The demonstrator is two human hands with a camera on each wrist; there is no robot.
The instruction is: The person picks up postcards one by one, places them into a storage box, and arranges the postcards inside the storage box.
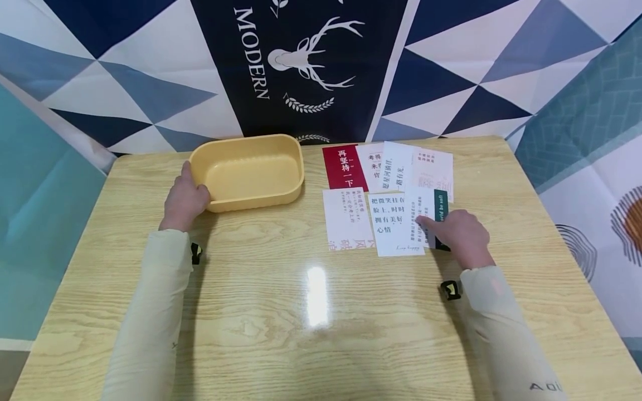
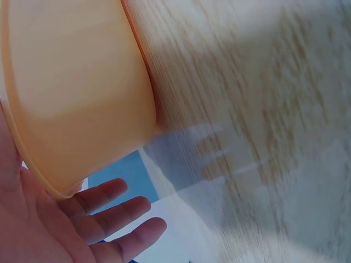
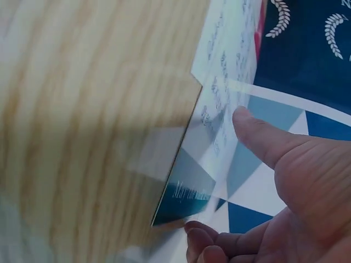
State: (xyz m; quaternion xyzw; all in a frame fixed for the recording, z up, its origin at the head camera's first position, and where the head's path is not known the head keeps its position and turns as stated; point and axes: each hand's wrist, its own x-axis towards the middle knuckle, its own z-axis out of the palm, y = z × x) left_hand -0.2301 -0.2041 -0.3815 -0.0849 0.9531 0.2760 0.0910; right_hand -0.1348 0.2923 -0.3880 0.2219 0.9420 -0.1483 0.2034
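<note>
A yellow plastic basin stands at the back left of the table. My left hand holds its left end; in the left wrist view the rim passes by the palm and several fingers stretch out beyond it. Printed cards lie in two rows to the basin's right. My right hand is at the right end of the front row, its thumb over a white card with a dark green end. In the right wrist view, curled fingertips meet the edge of that card's green part.
In the back row lie a red card and several white cards, partly overlapping. The front row also has two white cards, one with pink print and one with green print. Patterned cloth hangs behind the wooden table.
</note>
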